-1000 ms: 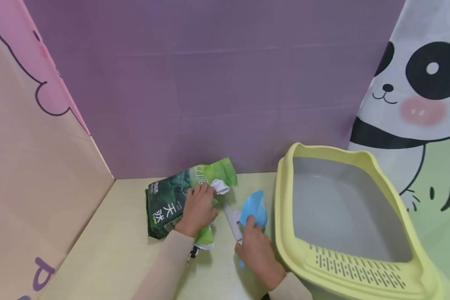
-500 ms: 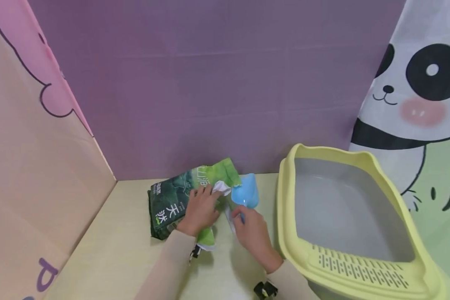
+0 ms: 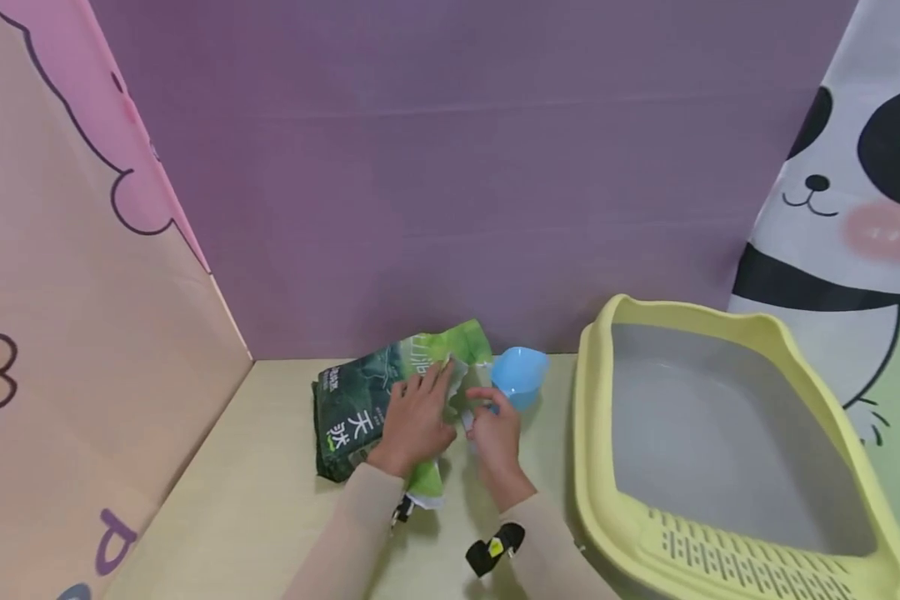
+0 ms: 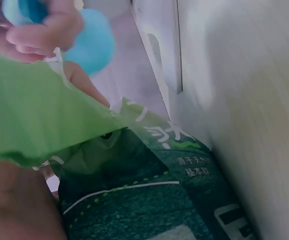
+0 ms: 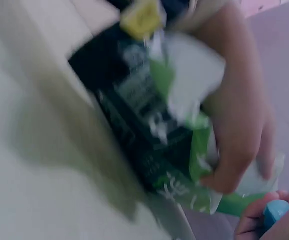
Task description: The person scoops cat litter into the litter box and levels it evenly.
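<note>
A dark and light green printed bag lies on the table, its torn mouth facing right. My left hand is over that mouth and holds its edge, fingers along the upper flap. In the right wrist view the left hand curves down over the torn edge. My right hand grips the handle of a blue scoop, whose bowl points away toward the back wall. The handle is mostly hidden by the fingers. In the left wrist view the scoop is partly behind the right hand.
A yellow-rimmed litter box with a grey inside stands at the right. A flat whitish piece with a notch lies beside the bag mouth. A purple wall rises behind the table; a peach panel borders the left.
My right hand has taken the blue scoop by its handle and moved it away toward the back, beside the bag mouth. The left hand stays at the bag. The head view has shifted slightly left.
</note>
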Tool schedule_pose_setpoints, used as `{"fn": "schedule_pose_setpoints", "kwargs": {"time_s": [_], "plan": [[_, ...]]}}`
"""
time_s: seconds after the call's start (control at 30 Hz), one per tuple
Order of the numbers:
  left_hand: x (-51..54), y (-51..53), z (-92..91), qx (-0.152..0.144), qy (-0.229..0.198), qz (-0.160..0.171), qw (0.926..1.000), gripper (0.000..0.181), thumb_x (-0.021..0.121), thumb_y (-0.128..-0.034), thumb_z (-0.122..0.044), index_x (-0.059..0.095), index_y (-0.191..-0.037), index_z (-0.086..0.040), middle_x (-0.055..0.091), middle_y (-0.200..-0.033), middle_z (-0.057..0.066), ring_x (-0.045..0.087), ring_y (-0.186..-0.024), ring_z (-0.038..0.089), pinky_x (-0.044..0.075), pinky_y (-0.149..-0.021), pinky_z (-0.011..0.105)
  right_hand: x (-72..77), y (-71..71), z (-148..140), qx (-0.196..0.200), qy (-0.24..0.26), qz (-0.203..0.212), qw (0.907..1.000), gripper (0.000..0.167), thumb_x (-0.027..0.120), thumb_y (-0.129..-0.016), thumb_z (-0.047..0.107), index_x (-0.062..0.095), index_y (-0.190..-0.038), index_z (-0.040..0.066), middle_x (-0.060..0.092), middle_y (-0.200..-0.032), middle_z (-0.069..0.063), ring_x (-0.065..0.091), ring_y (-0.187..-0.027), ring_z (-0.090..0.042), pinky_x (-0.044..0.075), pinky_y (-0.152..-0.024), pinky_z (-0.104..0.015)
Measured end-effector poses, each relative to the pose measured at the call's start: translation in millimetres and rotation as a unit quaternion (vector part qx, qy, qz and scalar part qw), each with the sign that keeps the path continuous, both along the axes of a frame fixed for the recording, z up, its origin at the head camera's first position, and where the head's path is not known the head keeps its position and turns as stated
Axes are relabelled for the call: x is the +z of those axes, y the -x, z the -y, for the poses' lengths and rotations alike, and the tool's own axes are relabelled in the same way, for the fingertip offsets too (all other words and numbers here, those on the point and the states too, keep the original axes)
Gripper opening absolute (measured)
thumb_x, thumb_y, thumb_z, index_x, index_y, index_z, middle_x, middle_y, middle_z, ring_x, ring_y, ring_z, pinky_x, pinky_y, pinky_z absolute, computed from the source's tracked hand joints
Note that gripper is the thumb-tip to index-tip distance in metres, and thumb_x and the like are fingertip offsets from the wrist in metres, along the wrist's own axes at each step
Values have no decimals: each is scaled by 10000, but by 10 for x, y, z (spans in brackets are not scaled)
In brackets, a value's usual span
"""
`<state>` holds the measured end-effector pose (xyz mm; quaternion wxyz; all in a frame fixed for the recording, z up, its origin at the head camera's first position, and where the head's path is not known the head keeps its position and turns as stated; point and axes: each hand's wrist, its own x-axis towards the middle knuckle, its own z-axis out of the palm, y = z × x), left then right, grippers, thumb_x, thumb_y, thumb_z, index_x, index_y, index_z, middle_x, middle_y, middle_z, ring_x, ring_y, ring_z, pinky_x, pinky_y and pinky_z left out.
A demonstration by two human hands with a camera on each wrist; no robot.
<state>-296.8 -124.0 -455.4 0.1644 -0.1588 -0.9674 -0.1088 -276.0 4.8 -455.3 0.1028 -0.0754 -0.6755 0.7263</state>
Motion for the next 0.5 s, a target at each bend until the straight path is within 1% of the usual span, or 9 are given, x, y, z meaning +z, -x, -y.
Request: {"fn": "schedule_pose_setpoints", "kwargs": {"time_s": [0.07,0.1,0.13,0.2,0.27,0.33,0.4,0.43,0.5], "plan": [[11,-8,-22,-73,-57,-1,10000,1039,771,-765,-237,219,-1643,-167,388,-1630,92,495,-1358,342,396,-1056,524,-27,79,-12,-100,44,79,9999,229,557,-967,55,704,-1124,-23,612,-1035,-88,430,-541,-75,431,-518,-214],[15,-14,-29,-94,-67,-13,9999,1048,775,-759,-233,217,-1644,-168,390,-1630,97,496,-1360,344,398,-1057,526,-38,117,-20,-63,-5,124,9999,236,595,-978,116,701,-1138,-22,625,-1020,-61,431,-536,-69,430,-517,-216],[18,-21,-33,-108,-72,-29,9999,1055,780,-752,-230,218,-1643,-169,392,-1629,99,499,-1359,343,402,-1054,526,-48,156,-28,25,-84,164,9998,269,634,-982,179,698,-1150,-22,628,-947,-55,424,-522,-61,423,-509,-213],[19,-31,-34,-138,-68,-51,9999,1062,785,-743,-223,222,-1642,-172,391,-1631,99,503,-1361,338,411,-1046,522,-61,225,-42,210,-385,266,9987,353,685,-969,284,698,-1169,-7,633,-854,-40,429,-513,-72,412,-502,-221],[12,-35,-25,-160,-14,-81,9998,1060,785,-744,-220,224,-1642,-176,390,-1633,91,504,-1367,327,420,-1031,511,-76,296,-52,285,-973,264,9945,394,705,-952,339,712,-1161,5,667,-847,-56,516,-582,-100,449,-557,-241],[3,-31,-13,-205,59,-138,9997,1061,788,-739,-221,230,-1640,-178,393,-1632,82,505,-1371,313,426,-1022,495,-80,363,-60,264,-1547,204,9874,387,697,-951,356,729,-1131,14,716,-897,-140,620,-711,-185,509,-648,-307],[-4,-21,0,-257,108,-175,9995,1054,793,-751,-216,229,-1641,-180,395,-1632,76,503,-1379,306,427,-1016,492,-72,421,-62,136,-2011,161,9793,350,671,-960,346,748,-1102,35,741,-1076,-167,666,-900,-259,539,-763,-372],[-4,-15,5,-279,124,-197,9993,1048,797,-758,-216,232,-1641,-179,397,-1631,75,500,-1383,303,426,-1016,491,-65,448,-61,67,-2172,127,9760,321,662,-961,324,756,-1073,39,739,-1123,-168,666,-971,-283,539,-799,-393],[1,-3,16,-315,139,-260,9991,1041,812,-764,-214,246,-1637,-175,404,-1627,77,499,-1384,299,424,-1019,492,-51,495,-56,54,-2211,74,9752,261,642,-967,267,760,-1018,39,738,-1105,-180,660,-955,-309,535,-764,-397]]}}
